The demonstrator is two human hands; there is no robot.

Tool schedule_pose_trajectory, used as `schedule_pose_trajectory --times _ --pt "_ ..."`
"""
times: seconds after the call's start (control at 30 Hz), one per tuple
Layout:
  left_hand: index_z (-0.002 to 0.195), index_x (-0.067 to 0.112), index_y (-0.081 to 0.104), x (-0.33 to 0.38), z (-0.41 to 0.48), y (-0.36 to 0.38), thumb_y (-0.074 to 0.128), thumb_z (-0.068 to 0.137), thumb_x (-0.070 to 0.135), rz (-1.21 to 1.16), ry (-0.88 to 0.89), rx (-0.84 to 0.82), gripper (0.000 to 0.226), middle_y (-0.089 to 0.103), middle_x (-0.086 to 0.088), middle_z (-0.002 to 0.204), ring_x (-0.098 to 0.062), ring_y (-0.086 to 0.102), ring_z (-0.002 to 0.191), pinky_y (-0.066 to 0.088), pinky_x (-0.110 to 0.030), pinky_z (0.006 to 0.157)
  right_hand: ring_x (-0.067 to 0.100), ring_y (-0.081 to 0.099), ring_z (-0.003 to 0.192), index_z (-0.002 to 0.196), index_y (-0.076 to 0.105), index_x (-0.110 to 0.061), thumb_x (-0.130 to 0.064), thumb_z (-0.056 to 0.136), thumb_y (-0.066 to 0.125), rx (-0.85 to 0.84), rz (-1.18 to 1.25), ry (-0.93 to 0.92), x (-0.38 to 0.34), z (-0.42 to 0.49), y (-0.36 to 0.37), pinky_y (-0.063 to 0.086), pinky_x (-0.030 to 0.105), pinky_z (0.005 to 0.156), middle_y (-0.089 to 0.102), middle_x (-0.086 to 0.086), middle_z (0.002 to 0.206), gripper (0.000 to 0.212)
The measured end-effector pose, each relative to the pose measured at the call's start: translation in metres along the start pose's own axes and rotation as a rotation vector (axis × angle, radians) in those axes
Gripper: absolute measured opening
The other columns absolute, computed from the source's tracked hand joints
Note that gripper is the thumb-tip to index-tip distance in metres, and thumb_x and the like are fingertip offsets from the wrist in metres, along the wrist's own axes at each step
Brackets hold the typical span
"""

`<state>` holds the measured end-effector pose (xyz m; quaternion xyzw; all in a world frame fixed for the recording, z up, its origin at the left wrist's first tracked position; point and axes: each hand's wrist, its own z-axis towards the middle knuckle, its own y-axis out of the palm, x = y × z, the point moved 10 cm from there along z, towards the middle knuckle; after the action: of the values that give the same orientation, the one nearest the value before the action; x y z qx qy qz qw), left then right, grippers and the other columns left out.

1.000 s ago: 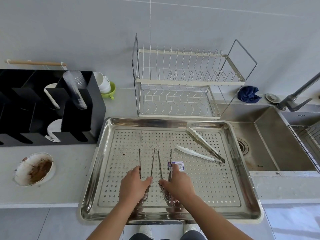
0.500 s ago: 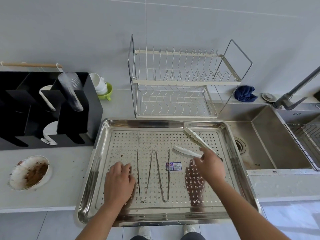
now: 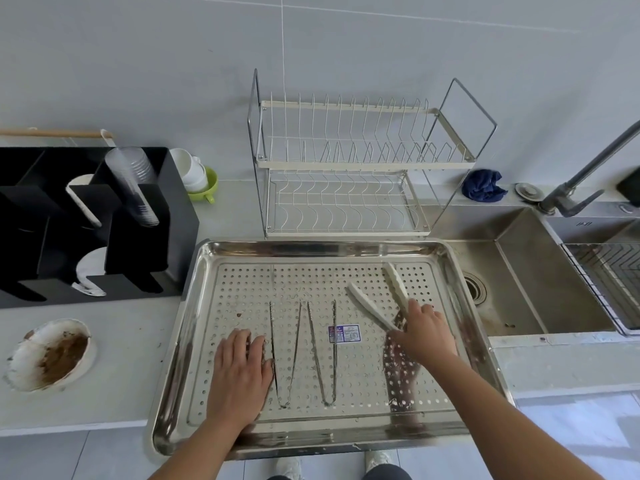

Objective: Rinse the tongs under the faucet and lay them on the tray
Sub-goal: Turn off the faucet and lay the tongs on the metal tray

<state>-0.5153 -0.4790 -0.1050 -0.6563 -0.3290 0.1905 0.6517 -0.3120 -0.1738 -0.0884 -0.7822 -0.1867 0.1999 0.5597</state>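
Observation:
A perforated steel tray (image 3: 311, 250) lies on the counter in front of me. Two thin metal tongs rest on it side by side, one on the left (image 3: 294, 351) and one to its right (image 3: 334, 362), each with its tips pointing away from me. My left hand (image 3: 242, 372) lies flat on the tray, fingers straight, just left of the left tongs. White plastic tongs (image 3: 369, 308) lie spread open at the tray's right. My right hand (image 3: 426, 336) grips their joined end. The faucet (image 3: 588, 171) stands at the far right over the sink (image 3: 526, 271).
A two-tier wire dish rack (image 3: 346, 168) stands behind the tray. A black organiser (image 3: 138, 254) with cups and plates is on the left. Near it sits a dirty bowl (image 3: 52, 351). A blue cloth (image 3: 483, 185) lies by the faucet. A wire basket (image 3: 609, 271) hangs in the sink.
Both hands let go of the two thin tongs, which now lie on the tray. My left hand moved left and flattened. My right hand reached right and took the white tongs' end.

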Motion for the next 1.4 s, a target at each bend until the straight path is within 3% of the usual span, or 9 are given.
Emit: schedule_pose_trajectory --times 0.17,0.23,0.33,0.7,1.4 --pt "0.129 0.009 0.057 0.001 -0.001 -0.002 0.025 0.098 0.041 -0.001 0.002 -0.009 0.055 0.051 -0.020 0.134 -0.040 0.046 0.130 0.039 -0.058 0.111 0.016 0.049 0.094 0.140 0.038 -0.015 -0.059 0.080 0.077 -0.063 0.140 0.089 0.000 -0.025 0.028 0.048 0.028 0.083 0.053 0.006 0.120 0.085" --pt "0.129 0.008 0.057 0.001 -0.001 -0.002 0.025 0.098 0.041 -0.008 -0.003 -0.021 0.055 0.051 -0.021 0.134 -0.040 0.046 0.130 0.040 -0.058 0.110 0.017 0.050 0.097 0.146 0.032 -0.013 -0.060 0.077 0.079 -0.074 0.201 0.109 -0.003 -0.033 0.038 0.050 0.031 0.087 0.054 0.009 0.127 0.097" --pt "0.129 0.009 0.057 0.001 -0.002 -0.002 0.030 0.095 0.040 -0.012 -0.012 -0.040 0.053 0.051 -0.021 0.135 -0.040 0.045 0.131 0.039 -0.058 0.111 0.027 0.059 0.118 0.156 0.020 -0.011 -0.062 0.076 0.080 -0.059 0.265 0.139 -0.010 -0.045 0.047 0.052 0.038 0.098 0.051 0.014 0.140 0.112" --pt "0.126 0.011 0.057 -0.001 -0.002 -0.002 0.032 0.094 0.042 -0.034 -0.003 -0.024 0.051 0.051 -0.018 0.133 -0.039 0.045 0.130 0.040 -0.058 0.109 0.030 0.057 0.127 0.158 0.012 -0.013 -0.065 0.078 0.076 -0.048 0.297 0.150 -0.016 -0.071 0.052 0.050 0.041 0.103 0.048 0.014 0.145 0.115" --pt "0.125 0.008 0.059 0.001 -0.002 -0.003 0.032 0.094 0.041 -0.028 0.014 -0.006 0.053 0.052 -0.020 0.132 -0.040 0.046 0.128 0.039 -0.059 0.110 0.028 0.060 0.123 0.159 0.012 -0.013 -0.066 0.080 0.073 -0.023 0.285 0.143 -0.023 -0.081 0.043 0.052 0.040 0.101 0.051 0.013 0.143 0.113"
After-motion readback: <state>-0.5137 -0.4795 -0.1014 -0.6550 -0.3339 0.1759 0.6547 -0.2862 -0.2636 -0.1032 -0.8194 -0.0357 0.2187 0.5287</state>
